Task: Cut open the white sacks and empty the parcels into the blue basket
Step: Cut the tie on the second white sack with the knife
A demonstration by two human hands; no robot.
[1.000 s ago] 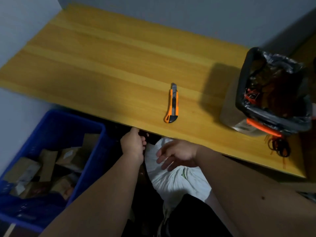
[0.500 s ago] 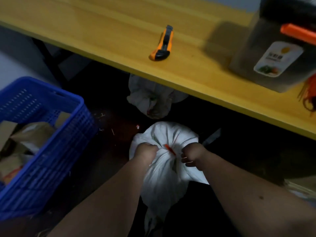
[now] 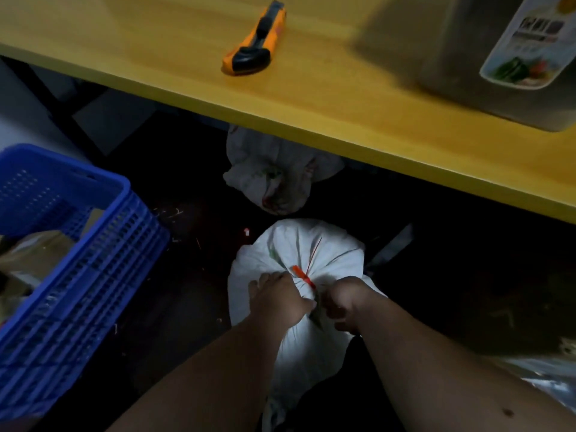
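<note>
A full white sack (image 3: 311,247) stands on the dark floor in front of the table, its neck tied with an orange tie (image 3: 301,275). My left hand (image 3: 277,299) grips the gathered neck on the left of the tie. My right hand (image 3: 350,302) grips the bunched cloth on the right. A second, crumpled white sack (image 3: 274,176) lies farther back under the table edge. The blue basket (image 3: 93,244) stands at the left with brown parcels (image 3: 37,254) inside. An orange utility knife (image 3: 254,42) lies on the yellow table (image 3: 343,98).
A grey bin with a printed label (image 3: 498,57) stands on the table at the right. Table legs and a pale wall show at the upper left. Small scraps litter the floor between basket and sack. Something pale and shiny lies at the lower right.
My view has dropped from the tabletop to the floor. Both hands went from reaching under the table edge to gripping the tied sack neck, now closer together.
</note>
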